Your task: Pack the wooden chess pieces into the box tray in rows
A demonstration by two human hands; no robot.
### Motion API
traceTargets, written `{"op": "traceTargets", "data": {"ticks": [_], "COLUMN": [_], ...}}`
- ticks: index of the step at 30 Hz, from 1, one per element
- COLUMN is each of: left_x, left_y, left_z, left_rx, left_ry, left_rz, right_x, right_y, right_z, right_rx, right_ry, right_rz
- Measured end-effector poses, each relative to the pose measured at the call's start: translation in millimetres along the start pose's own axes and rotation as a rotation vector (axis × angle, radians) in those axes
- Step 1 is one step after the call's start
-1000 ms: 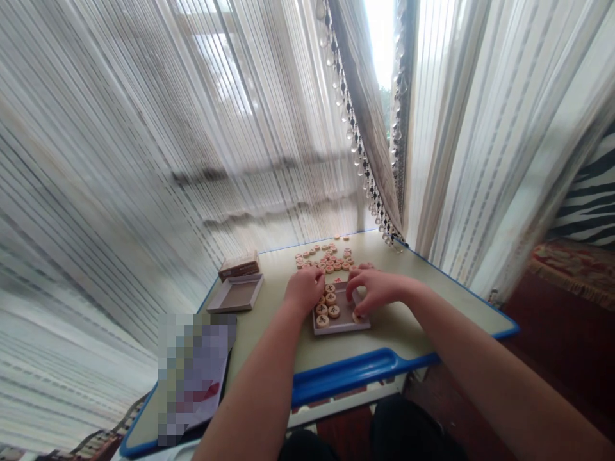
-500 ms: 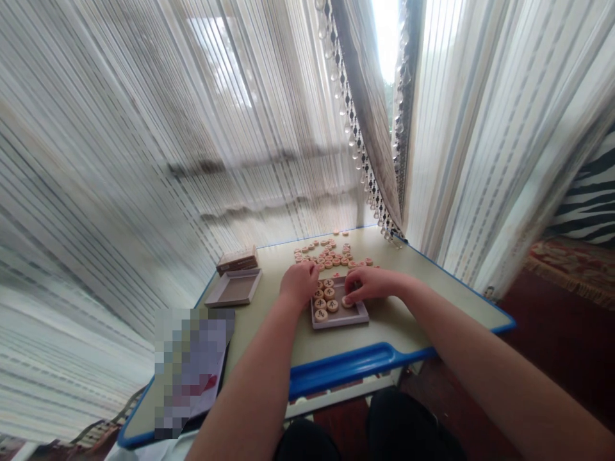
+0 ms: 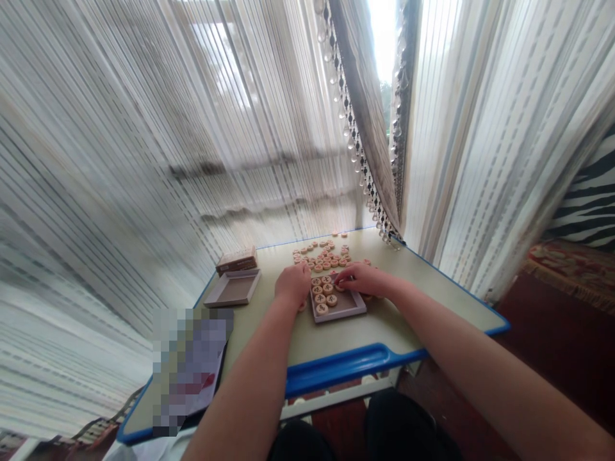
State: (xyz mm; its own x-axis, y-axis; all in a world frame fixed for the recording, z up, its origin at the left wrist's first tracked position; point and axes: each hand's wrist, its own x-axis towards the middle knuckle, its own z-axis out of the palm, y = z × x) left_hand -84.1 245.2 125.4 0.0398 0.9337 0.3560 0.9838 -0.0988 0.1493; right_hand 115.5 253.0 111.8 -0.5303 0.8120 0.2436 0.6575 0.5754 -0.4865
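Inside the box (image 3: pixel 341 315), the right hand (image 3: pixel 364 279) pinches a xiangqi piece (image 3: pixel 339 288), likely needing gentle alignment; the left hand (image 3: pixel 293 283), beside it, grips unclearly.

Both bare forearms enter from the lower edge, converging near centre frame. Left hand (image 3: pixel 294 283): just left of centre, fingers curled, back of hand up, wrist roughly straight. Right hand (image 3: pixel 360 279): right of centre, palm down, fingers reaching left, tips bent downward; forearm slants in from lower right corner. Hands apart. Dark-clothed knees (image 3: pixel 402 428) at bottom centre.
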Motion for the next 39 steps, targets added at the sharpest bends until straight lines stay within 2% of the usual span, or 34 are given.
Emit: {"op": "traceTargets", "data": {"ticks": [6, 12, 18, 27, 34, 39], "left_x": [0.6, 2.3, 3.3, 1.4, 2.2, 3.5], "left_y": [-1.7, -0.8, 0.1, -0.3, -1.5, -1.8], "left_z": [-0.4, 1.7, 2.1, 1.6, 2.2, 3.8], "left_rx": [0.015, 0.015, 0.02, 0.023, 0.034, 0.042], "left_ry": [-0.005, -0.011, -0.021, -0.029, -0.035, -0.023], "left_rz": [-0.039, -0.018, -0.007, 0.009, 0.012, 0.027], "right_x": [-7.2, -9.9, -7.6, -11.5, -10.5, -13.0], "right_y": [-7.3, -7.3, -5.8, -5.5, -6.8, -6.8], "right_z": [-6.9, -8.8, -7.3, -10.6, -10.2, -11.6], "right_rx": [-0.081, -0.131, -0.175, -0.149, -0.17, -0.134], "right_ry": [-0.03, -0.043, -0.001, -0.059, -0.052, -0.08], "right_rz": [-0.105, -0.142, -0.099, -0.096, -0.053, -0.082]}}
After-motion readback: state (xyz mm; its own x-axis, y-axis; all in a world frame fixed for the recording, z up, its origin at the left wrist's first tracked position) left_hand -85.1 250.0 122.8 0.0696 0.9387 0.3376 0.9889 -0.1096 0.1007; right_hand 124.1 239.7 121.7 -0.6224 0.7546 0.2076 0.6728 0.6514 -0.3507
